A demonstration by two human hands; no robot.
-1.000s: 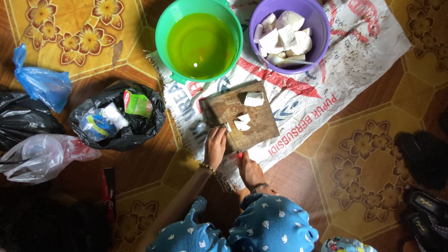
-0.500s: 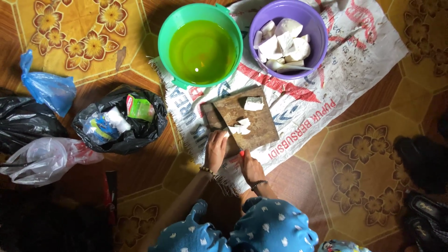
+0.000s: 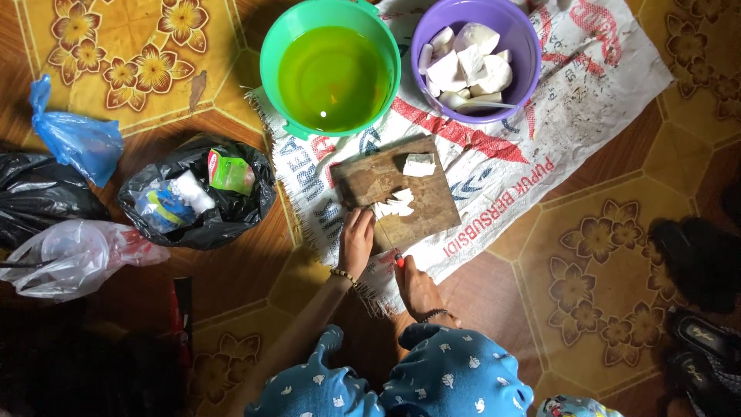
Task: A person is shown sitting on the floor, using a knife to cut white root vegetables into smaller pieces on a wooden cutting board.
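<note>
While my left hand point(image 3: 356, 241) presses its fingers on the white slices point(image 3: 395, 205) at the near edge of the wooden board point(image 3: 401, 189), my right hand point(image 3: 415, 284), closed around a red-handled knife point(image 3: 398, 261), sits just behind them.

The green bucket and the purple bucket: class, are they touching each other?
Apart. The head view shows a strip of printed sack between the green bucket and the purple bucket.
</note>
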